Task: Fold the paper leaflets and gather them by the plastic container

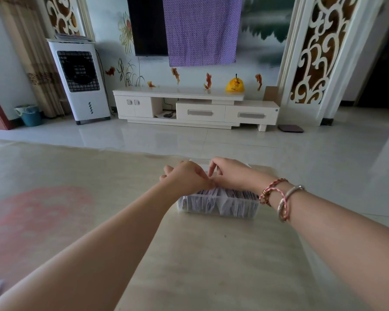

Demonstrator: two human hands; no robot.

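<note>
Reaching hands: left hand (185,177) and right hand (230,173) meet over the plastic container (218,204), fingers curled, tips pinching at paper; exactly what they grip is hidden.
Container: clear, rectangular plastic (frosted walls), on the glossy beige table (211,254).
Leaflets (225,202): thin white folded sheets packed upright inside the container; print unreadable.
Wrist: braided and beaded bracelets (279,198), right of the container.

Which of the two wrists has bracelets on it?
The right wrist, nearer the picture's right edge: it wears a pink braided bracelet and a pale bangle. The left wrist is bare.
</note>
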